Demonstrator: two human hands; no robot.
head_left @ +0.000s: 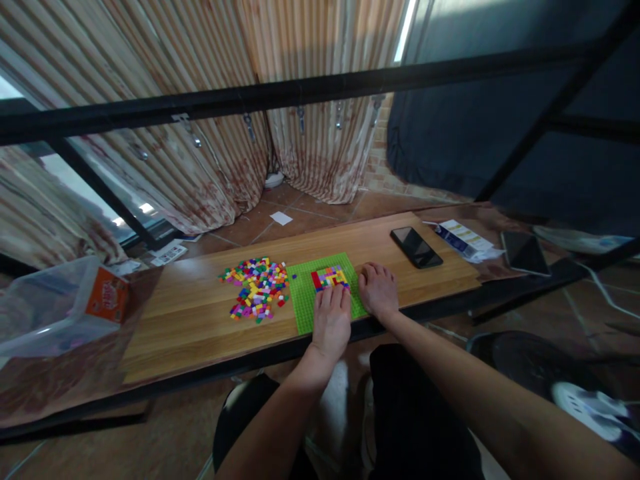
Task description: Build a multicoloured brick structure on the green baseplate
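A green studded baseplate (303,303) lies on the wooden board, with a patch of multicoloured toy bricks (330,274) built on its middle. My left hand (333,319) rests on the near side of this patch, its fingers stretched forward side by side and covering some bricks. My right hand (379,288) is at the plate's right edge, fingers curled over the edge; its thumb is hidden. A single dark blue brick (294,276) sits near the plate's left edge. Left of the plate, a heap of small loose bricks (257,287) is spread out.
The wooden board (185,327) lies on a low black-framed table. A black phone (416,247) lies on it at the right, with a blue-white box (457,240) and a dark tablet-like device (525,253) beyond. A clear plastic bin (55,307) stands far left. A black rail (280,93) crosses behind.
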